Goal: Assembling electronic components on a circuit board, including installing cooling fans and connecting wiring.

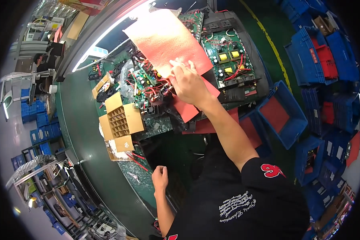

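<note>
A pink foam sheet (170, 42) is held up by its near edge in my right hand (186, 82), fingers closed on it. It hangs over the bench and hides part of a large green circuit board (194, 22) behind it. Under my right wrist lies another red foam sheet (188, 110). Just right of the held sheet sits a green circuit board (224, 48) with yellow transformers and red wires. My left hand (160, 179) is low by the bench edge, curled closed, with nothing visible in it. Thin red wires (138, 160) lie on the bench close to it.
Left of the sheet, several wired circuit boards (144, 82) are heaped up. An open cardboard box (118, 120) with dividers stands nearer. Blue crates (282, 114) crowd the right, some with red sheets. A lit tube lamp (104, 36) slants over the bench.
</note>
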### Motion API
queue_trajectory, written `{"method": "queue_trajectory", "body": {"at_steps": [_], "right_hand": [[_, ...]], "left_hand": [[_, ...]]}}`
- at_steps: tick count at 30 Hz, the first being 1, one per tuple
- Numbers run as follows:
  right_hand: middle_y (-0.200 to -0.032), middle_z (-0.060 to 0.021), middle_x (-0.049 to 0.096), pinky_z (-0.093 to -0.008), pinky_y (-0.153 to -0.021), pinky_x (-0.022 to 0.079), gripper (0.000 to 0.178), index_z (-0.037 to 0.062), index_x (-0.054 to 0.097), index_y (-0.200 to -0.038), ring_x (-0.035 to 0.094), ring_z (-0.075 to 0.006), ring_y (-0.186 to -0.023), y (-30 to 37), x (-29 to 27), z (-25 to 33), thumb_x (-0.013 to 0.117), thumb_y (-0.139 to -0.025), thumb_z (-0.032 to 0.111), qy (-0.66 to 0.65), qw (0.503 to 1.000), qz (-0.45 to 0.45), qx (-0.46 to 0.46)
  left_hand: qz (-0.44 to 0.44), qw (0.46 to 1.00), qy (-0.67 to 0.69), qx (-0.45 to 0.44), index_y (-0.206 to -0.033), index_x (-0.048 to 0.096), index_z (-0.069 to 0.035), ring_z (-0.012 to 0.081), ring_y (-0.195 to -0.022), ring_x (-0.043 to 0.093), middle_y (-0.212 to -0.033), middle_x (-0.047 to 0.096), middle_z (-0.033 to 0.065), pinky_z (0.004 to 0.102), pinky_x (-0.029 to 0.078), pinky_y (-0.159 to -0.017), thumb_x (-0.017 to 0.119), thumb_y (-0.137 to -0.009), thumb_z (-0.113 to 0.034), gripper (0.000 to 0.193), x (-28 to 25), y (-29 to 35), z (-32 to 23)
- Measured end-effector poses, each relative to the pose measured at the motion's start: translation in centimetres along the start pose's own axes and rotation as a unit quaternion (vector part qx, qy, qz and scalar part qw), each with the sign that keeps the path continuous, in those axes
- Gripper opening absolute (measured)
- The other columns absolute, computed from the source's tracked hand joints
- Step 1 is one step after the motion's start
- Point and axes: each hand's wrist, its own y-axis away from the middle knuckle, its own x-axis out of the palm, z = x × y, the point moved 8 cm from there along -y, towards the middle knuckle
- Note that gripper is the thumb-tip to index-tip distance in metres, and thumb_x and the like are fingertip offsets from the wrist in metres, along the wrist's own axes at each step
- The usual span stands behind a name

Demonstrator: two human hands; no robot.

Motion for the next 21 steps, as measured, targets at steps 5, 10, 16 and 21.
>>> {"method": "queue_trajectory", "body": {"at_steps": [5,10,16,21], "right_hand": [[-0.125,-0.0252,0.058,-0.0628,-0.103,0.033,0.018,0.0004,0.051,-0.105,0.052,-0.0453,-0.120,0.5,-0.1,-0.8,0.054,-0.093,0.015,-0.009,1.000,0.022,0.000],[-0.126,-0.0257,0.057,-0.0633,-0.104,0.032,0.017,0.0004,0.051,-0.104,0.052,-0.0453,-0.121,1.1,-0.7,-1.9,0.054,-0.093,0.014,-0.015,1.000,0.027,0.003],[-0.127,-0.0252,0.056,-0.0623,-0.107,0.029,0.025,-0.0015,0.054,-0.112,0.049,-0.0441,-0.126,1.2,-0.9,-2.7,0.055,-0.091,0.013,-0.012,0.999,0.030,-0.002],[-0.130,-0.0272,0.055,-0.0620,-0.111,0.025,0.042,-0.0070,0.054,-0.123,0.044,-0.0398,-0.133,1.4,-0.8,-2.4,0.055,-0.086,0.013,-0.065,0.998,0.018,0.008]], "left_hand": [[0.010,0.998,0.033,0.059,-0.092,0.065,0.002,0.0265,-0.071,0.065,-0.078,0.066,0.0160,0.0367,0.050,-0.068,0.061,-0.092,-0.019,0.021,-0.1,-1.0,-4.0],[-0.070,0.958,-0.018,0.276,-0.100,0.060,0.002,0.0336,-0.088,0.061,-0.099,0.063,0.0186,0.0392,0.048,-0.078,0.059,-0.093,-0.011,0.015,-4.4,-4.4,-19.7],[-0.227,0.852,-0.066,0.466,-0.126,0.052,0.003,0.0417,-0.114,0.052,-0.120,0.054,0.0243,0.0472,0.040,-0.099,0.058,-0.093,-0.014,0.037,-6.4,-9.6,-37.3],[-0.232,0.844,-0.128,0.466,-0.131,0.051,0.004,0.0423,-0.128,0.044,-0.131,0.051,0.0260,0.0482,0.034,-0.107,0.051,-0.097,-0.023,0.043,-4.3,-13.3,-41.1]]}}
